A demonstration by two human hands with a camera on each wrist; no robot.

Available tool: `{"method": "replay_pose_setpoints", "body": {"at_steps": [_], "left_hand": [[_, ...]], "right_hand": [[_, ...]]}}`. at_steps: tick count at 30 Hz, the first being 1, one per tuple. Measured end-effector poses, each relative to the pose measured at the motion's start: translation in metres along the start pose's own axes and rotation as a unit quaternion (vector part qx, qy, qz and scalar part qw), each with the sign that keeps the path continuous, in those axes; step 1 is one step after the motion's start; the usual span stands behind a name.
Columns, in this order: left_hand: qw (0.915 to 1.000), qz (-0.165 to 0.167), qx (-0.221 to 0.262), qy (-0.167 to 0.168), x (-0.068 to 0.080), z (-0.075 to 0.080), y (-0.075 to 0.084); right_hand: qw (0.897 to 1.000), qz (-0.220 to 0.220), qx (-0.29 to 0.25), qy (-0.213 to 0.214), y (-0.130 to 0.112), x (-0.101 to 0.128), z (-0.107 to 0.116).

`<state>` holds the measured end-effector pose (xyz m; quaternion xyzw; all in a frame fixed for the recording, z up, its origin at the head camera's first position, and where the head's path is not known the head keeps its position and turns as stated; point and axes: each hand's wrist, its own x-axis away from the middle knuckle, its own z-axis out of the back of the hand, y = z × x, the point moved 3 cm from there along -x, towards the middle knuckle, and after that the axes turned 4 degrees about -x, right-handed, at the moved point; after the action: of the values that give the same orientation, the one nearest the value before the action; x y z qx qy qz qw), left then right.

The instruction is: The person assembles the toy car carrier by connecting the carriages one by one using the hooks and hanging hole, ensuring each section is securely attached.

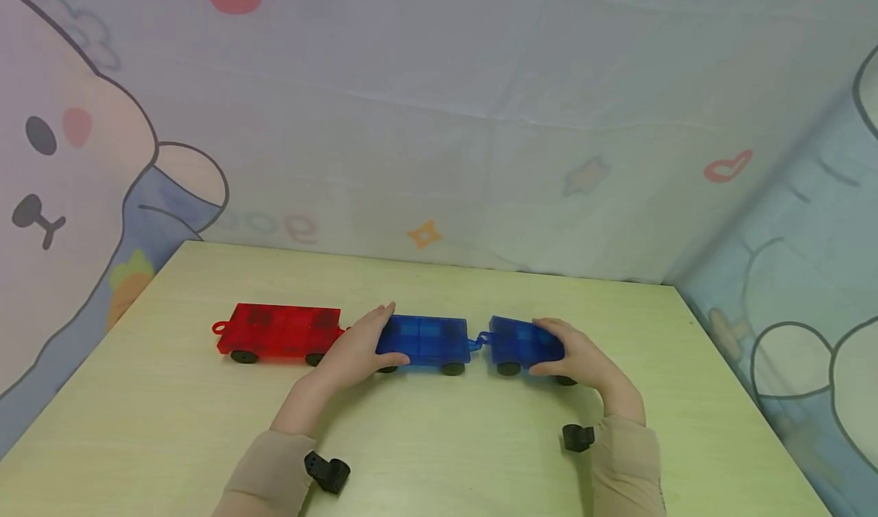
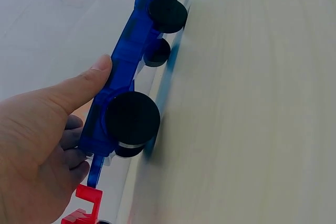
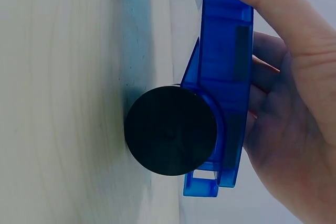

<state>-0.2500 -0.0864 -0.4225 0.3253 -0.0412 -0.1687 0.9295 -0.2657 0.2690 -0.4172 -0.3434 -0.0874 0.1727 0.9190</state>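
Head view: the left hand [image 1: 360,349] grasps the left blue car [image 1: 432,338] and the right hand [image 1: 578,355] the slightly angled right blue car [image 1: 516,341], both at the bench [image 1: 446,448], right of the red car [image 1: 284,330]. Coupling the blue pair seems the step in hand; the next move likely calls for aligning and seating their hooks [image 1: 478,341]. Whether these have latched is too small to tell. The left hand hides the red car's right-hand join; the right wrist view crops the right blue car.
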Motion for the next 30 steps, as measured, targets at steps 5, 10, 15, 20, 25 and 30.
{"method": "replay_pose_setpoints", "body": {"at_steps": [5,10,15,20,25,30], "left_hand": [[1.0,0.001,-0.003,0.0,-0.0003,-0.0002,0.0001],[1.0,0.001,-0.003,0.0,-0.0003,-0.0002,0.0007],[1.0,0.001,-0.004,0.002,-0.0001,-0.0001,0.0013],[1.0,0.003,-0.001,0.001,0.0006,0.0004,0.0016],[1.0,0.002,0.0,0.001,0.0009,0.0008,0.0018],[1.0,0.001,0.0,0.0,0.0005,0.0002,0.0015]], "right_hand": [[1.0,0.01,0.006,-0.001,-0.0027,-0.0012,-0.0007],[1.0,0.011,0.009,-0.002,-0.0056,-0.0012,-0.0016],[1.0,0.007,0.013,-0.007,-0.0065,-0.0016,-0.0032],[1.0,0.009,0.014,-0.008,-0.0064,-0.0019,-0.0041],[1.0,0.008,0.012,-0.01,-0.0067,-0.0018,-0.0041],[1.0,0.008,0.016,-0.01,-0.0059,-0.0019,-0.0038]]}}
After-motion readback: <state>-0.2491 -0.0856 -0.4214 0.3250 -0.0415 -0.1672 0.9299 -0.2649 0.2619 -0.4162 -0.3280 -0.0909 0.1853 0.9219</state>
